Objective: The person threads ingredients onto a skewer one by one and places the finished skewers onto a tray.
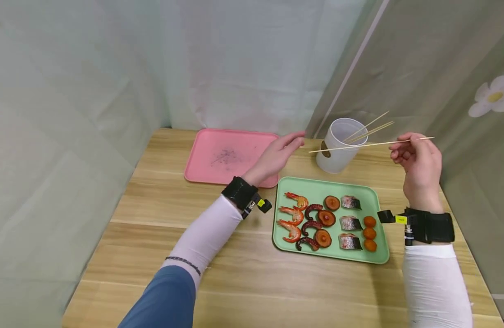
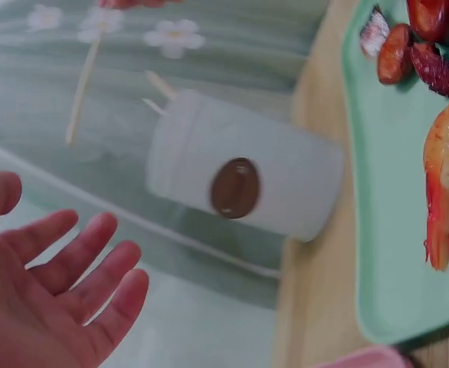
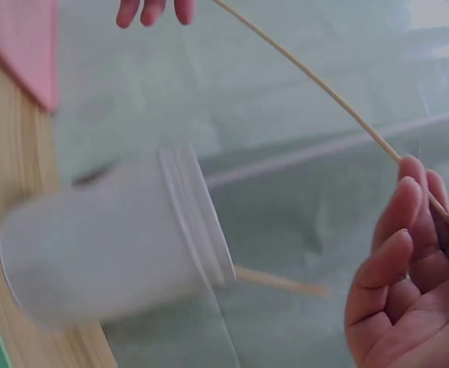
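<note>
My right hand (image 1: pixel 422 166) pinches a thin wooden skewer (image 1: pixel 371 145) between thumb and fingers. The skewer lies nearly level and reaches left across the front of a frosted white cup (image 1: pixel 336 157) with a brown oval label. More skewers (image 1: pixel 371 131) lean inside that cup. My left hand (image 1: pixel 276 155) is held over the right part of a pink tray (image 1: pixel 198 157), its fingers extended toward the skewer's free tip and holding nothing. In the left wrist view the fingers (image 2: pixel 79 261) are spread, palm up. The right wrist view shows the skewer (image 3: pixel 309 73) gripped near one end.
A green tray (image 1: pixel 317 257) in front carries rows of shrimp (image 1: pixel 290 231), octopus tentacles (image 1: pixel 311 228), mushroom caps (image 1: pixel 326 217), fish pieces (image 1: pixel 350 223) and orange balls (image 1: pixel 369 233). Dark specks mark the pink tray. Curtains hang behind and beside the wooden table (image 1: pixel 153 255).
</note>
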Available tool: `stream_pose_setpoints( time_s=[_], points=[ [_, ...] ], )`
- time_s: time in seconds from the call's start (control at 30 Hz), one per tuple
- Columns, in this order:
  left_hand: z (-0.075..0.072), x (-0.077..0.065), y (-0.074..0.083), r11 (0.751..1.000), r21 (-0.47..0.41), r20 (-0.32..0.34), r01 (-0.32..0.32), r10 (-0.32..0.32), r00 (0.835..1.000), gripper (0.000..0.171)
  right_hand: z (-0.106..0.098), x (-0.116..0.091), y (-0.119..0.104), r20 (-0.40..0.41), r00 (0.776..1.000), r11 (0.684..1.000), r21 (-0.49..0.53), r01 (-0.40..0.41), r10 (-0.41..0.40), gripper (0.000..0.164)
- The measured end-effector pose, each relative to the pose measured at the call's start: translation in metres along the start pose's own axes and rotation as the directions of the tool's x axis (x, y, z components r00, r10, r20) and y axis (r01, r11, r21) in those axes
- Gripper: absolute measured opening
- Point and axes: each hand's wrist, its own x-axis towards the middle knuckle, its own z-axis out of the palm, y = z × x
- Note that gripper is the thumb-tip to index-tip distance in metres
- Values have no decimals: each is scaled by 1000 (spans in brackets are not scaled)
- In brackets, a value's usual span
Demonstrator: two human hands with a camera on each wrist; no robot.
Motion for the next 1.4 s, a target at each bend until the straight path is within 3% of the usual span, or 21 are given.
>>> stream_pose_setpoints(
  time_s=[0.2, 0.33, 0.47, 0.57, 0.8, 0.97, 1.1, 1.27, 1.33, 1.4],
  points=[
    [-15, -44, -2, 969, 153, 33, -191, 189, 982, 48, 28, -26, 11, 100, 995, 1000, -17, -22, 24, 31],
    [-21, -72, -4, 952, 214, 61, -219, 211, 976, 44, 52, -48, 22, 118, 993, 1000, -23, -18, 20, 32],
    [-27, -91, -5, 952, 214, 95, -218, 202, 975, 37, 69, -64, 32, 154, 988, 999, -38, -8, 13, 33],
    [-32, -96, -4, 947, 237, 98, -216, 198, 975, 36, 73, -69, 37, 168, 986, 998, -69, -4, 16, 35],
    [-47, -99, -9, 919, 330, 26, -218, 222, 975, 36, 78, -71, 50, 204, 979, 989, -147, 14, 17, 38],
    [-49, -101, -14, 920, 306, 87, -245, 229, 970, 29, 86, -73, 56, 302, 953, 982, -188, 27, 32, 41],
    [-48, -101, -18, 931, 291, 98, -220, 200, 975, 25, 92, -72, 59, 340, 940, 969, -241, 47, 38, 42],
    [-51, -111, -27, 947, 271, 73, -171, 156, 985, 25, 90, -71, 61, 410, 908, 919, -386, 85, 88, 36],
    [-53, -116, -33, 954, 254, 61, -160, 149, 987, 26, 84, -70, 61, 458, 877, 859, -498, 118, 145, 34],
    [-56, -120, -40, 958, 245, 50, -150, 142, 989, 26, 77, -70, 62, 498, 840, 776, -610, 161, 217, 33]
  ],
)
